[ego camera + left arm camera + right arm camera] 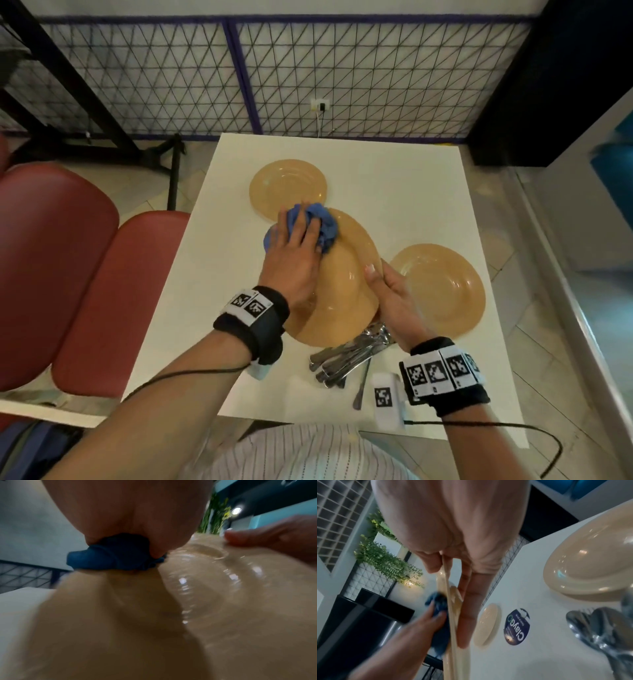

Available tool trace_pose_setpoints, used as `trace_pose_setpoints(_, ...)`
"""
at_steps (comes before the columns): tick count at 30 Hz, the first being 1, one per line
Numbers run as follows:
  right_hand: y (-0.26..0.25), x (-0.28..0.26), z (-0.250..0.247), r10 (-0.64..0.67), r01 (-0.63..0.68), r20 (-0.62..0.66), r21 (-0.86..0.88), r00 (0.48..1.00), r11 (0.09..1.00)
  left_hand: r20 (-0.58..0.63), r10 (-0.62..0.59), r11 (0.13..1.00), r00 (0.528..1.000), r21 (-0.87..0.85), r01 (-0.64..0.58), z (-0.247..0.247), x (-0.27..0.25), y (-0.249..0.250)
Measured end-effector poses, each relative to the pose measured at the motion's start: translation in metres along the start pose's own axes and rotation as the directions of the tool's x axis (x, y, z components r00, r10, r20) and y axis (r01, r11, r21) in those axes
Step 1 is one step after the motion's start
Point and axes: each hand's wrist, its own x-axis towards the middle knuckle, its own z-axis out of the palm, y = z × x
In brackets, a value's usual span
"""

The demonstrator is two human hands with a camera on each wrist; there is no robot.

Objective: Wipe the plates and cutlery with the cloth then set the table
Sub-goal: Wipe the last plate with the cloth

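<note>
Head view: left hand (291,253), fingers spread, presses soft cloth (325,222) onto plate (346,298).
Right hand (394,294): pinches the rim; plate looks stiff, probably slippery.

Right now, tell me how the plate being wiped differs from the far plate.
The wiped plate is tilted up off the table, the far plate lies flat on it. The right hand grips the wiped plate's rim and the left hand presses the cloth on it; no hand touches the far plate. Both are tan and glossy.
</note>
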Motion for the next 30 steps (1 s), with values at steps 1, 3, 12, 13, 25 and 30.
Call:
trace_pose_setpoints(1,0.000,0.003,0.005,-0.013,0.013,-0.011,-0.001,1.000,1.000,0.009,0.032,0.999,0.999,-0.040,-0.032,0.001,0.000,0.018)
trace_pose_setpoints(3,-0.004,0.009,0.006,-0.047,0.048,-0.062,0.017,0.997,0.999,0.024,0.173,0.983,0.985,-0.065,-0.171,0.009,-0.017,0.049)
trace_pose_setpoints(12,0.000,-0.009,-0.020,0.029,-0.026,-0.061,0.053,0.998,0.998,0.112,0.128,0.975,0.985,0.166,-0.146,0.024,-0.034,-0.035)
trace_pose_setpoints(13,0.001,-0.009,-0.013,0.022,-0.022,-0.047,0.014,0.999,1.000,0.089,0.058,0.987,0.994,0.143,-0.071,0.017,-0.022,-0.031)
trace_pose_setpoints(25,-0.018,0.006,-0.024,0.072,-0.040,-0.242,0.137,0.968,0.990,0.101,0.228,0.967,0.969,0.092,-0.237,0.033,-0.063,-0.020)
trace_pose_setpoints(30,0.017,0.014,-0.017,0.280,-0.207,-0.224,0.300,0.933,0.931,0.104,-0.255,0.716,0.961,-0.648,0.260,-0.022,-0.036,-0.058)
